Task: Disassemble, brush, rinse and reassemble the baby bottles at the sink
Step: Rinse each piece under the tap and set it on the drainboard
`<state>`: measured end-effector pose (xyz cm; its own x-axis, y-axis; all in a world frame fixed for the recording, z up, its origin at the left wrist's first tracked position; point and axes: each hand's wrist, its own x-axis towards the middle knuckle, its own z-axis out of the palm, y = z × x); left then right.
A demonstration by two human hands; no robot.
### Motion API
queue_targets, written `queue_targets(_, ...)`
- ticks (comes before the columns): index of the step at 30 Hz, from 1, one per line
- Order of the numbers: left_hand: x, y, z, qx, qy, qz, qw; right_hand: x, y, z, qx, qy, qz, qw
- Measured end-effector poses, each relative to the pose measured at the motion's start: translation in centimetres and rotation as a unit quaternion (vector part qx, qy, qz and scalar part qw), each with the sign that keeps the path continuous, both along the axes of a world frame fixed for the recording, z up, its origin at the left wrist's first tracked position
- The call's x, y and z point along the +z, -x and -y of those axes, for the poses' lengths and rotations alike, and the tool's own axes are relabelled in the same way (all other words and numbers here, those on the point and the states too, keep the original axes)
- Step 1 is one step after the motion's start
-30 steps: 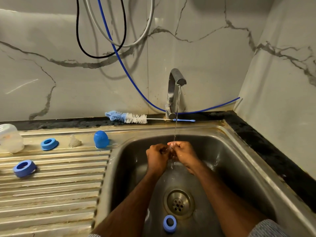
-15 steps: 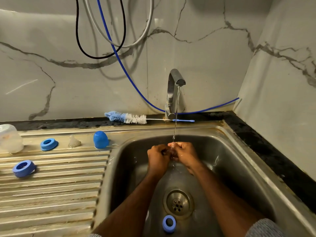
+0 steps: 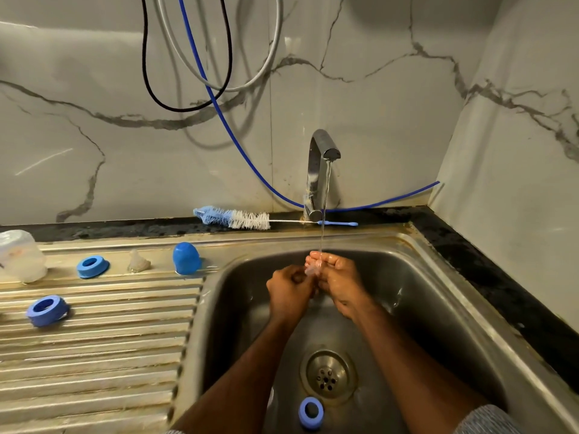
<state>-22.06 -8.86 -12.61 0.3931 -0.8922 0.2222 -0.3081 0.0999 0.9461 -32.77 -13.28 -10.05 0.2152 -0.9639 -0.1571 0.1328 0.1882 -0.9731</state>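
Under the running tap (image 3: 322,158), both my hands hold a small clear silicone teat (image 3: 313,268) in the stream. My left hand (image 3: 289,292) is curled and pinches the teat's lower edge; my right hand (image 3: 340,281) cups it from the right with fingers curled round it. On the draining board stand a clear bottle body (image 3: 18,256), two blue collar rings (image 3: 92,267) (image 3: 47,310), another clear teat (image 3: 138,262) and a blue cap (image 3: 186,258). A third blue ring (image 3: 311,412) lies in the sink basin near the drain (image 3: 328,374).
A blue-and-white bottle brush (image 3: 233,218) lies on the ledge behind the sink (image 3: 438,308), its handle passing the tap base. Blue, black and grey hoses (image 3: 200,73) hang down the marble wall. A black counter strip runs along the right side.
My hands stay under the stream, working the teat; the right hand's fingers have lifted slightly toward the water. Nothing else moved.
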Motion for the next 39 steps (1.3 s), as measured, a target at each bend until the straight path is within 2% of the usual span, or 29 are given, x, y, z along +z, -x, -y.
queue_targets(3, 0.1, 0.2, -0.2, -0.020, 0.005, -0.036, 0.999, -0.1, 0.2, -0.2, 0.004, 0.008, -0.031, 0.999)
queue_targets(5, -0.1, 0.0, 0.0, -0.028, 0.020, 0.024, 0.999, 0.1, 0.4, -0.4, 0.006, 0.006, -0.033, 0.999)
queue_targets(8, -0.2, 0.1, -0.1, -0.066, 0.052, 0.128, 0.988, -0.3, -0.1, -0.1, -0.040, 0.032, -0.104, 0.993)
queue_targets(10, -0.2, 0.4, -0.1, -0.088, 0.062, 0.148, 0.983, -0.5, -0.5, -0.1, -0.080, 0.031, -0.123, 0.989)
queue_targets(11, -0.2, 0.5, -0.2, -0.095, 0.062, 0.130, 0.985, -0.4, -0.6, -0.1, -0.086, 0.024, -0.126, 0.988)
queue_targets(12, -0.1, 0.6, -0.2, -0.102, 0.053, 0.086, 0.990, -0.2, -0.3, -0.2, -0.074, 0.015, -0.128, 0.989)
queue_targets(14, 0.2, 0.7, -0.2, -0.108, 0.018, -0.081, 0.991, 0.4, 0.4, -0.4, -0.011, -0.003, -0.102, 0.995)
queue_targets(16, 1.1, 0.7, -0.6, -0.099, -0.016, -0.265, 0.959, 0.8, 0.9, -0.5, 0.063, -0.021, -0.011, 0.998)
queue_targets(17, 1.5, 0.7, -0.7, -0.095, -0.026, -0.327, 0.940, 0.8, 1.0, -0.5, 0.090, -0.028, 0.023, 0.995)
queue_targets(19, 1.9, 0.6, -0.8, -0.106, -0.041, -0.391, 0.913, 0.6, 1.0, -0.4, 0.102, -0.035, 0.050, 0.993)
queue_targets(22, 2.3, 0.7, -1.0, -0.160, -0.070, -0.442, 0.880, 0.3, 1.1, -0.5, 0.052, -0.034, 0.058, 0.996)
queue_targets(25, 2.5, 0.9, -1.1, -0.180, -0.104, -0.444, 0.872, 0.5, 1.4, -0.6, 0.007, -0.030, 0.050, 0.998)
queue_targets(30, 2.7, 0.5, -1.0, -0.147, -0.097, -0.437, 0.882, 0.3, 1.9, -0.5, 0.088, -0.036, 0.082, 0.992)
queue_targets(33, 2.8, 0.5, -0.8, -0.136, -0.087, -0.441, 0.883, 0.8, 1.4, -1.0, 0.093, -0.034, 0.094, 0.991)
queue_targets(37, 2.5, 1.0, -1.1, -0.133, -0.091, -0.365, 0.917, 1.1, -0.2, -1.6, -0.026, -0.049, -0.009, 0.998)
queue_targets(39, 2.2, 1.1, -1.0, -0.107, -0.086, -0.333, 0.933, 1.3, -0.4, -1.5, -0.052, -0.045, -0.064, 0.996)
